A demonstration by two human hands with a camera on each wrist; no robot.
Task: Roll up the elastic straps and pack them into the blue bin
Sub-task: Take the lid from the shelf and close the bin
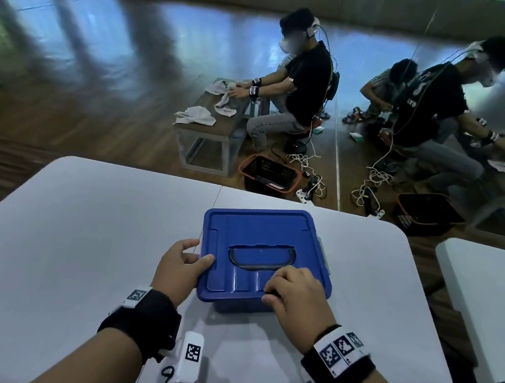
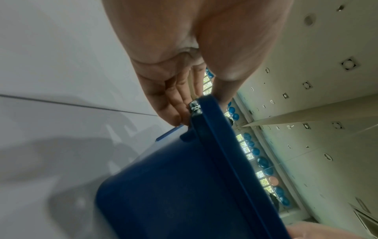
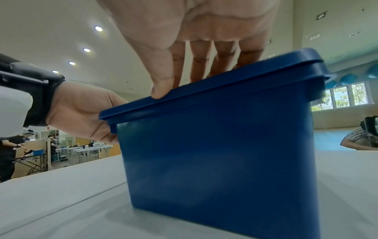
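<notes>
The blue bin (image 1: 258,234) stands on the white table (image 1: 78,232) with its lid on and the handle folded flat. My left hand (image 1: 196,257) grips the lid's near left corner, thumb on top and fingers under the rim (image 2: 184,103). My right hand (image 1: 290,288) rests on the lid's near edge, fingertips and thumb pressing down on top (image 3: 184,77). The right wrist view shows the bin's side wall (image 3: 214,145) and my left hand (image 3: 81,113) at the corner. No elastic strap shows in any view; the bin's inside is hidden by the lid.
A second white table (image 1: 489,286) stands to the right across a gap. Beyond the far edge a person sits at a low bench (image 1: 214,128) with cloths, beside a black basket (image 1: 268,174) and cables on the wooden floor.
</notes>
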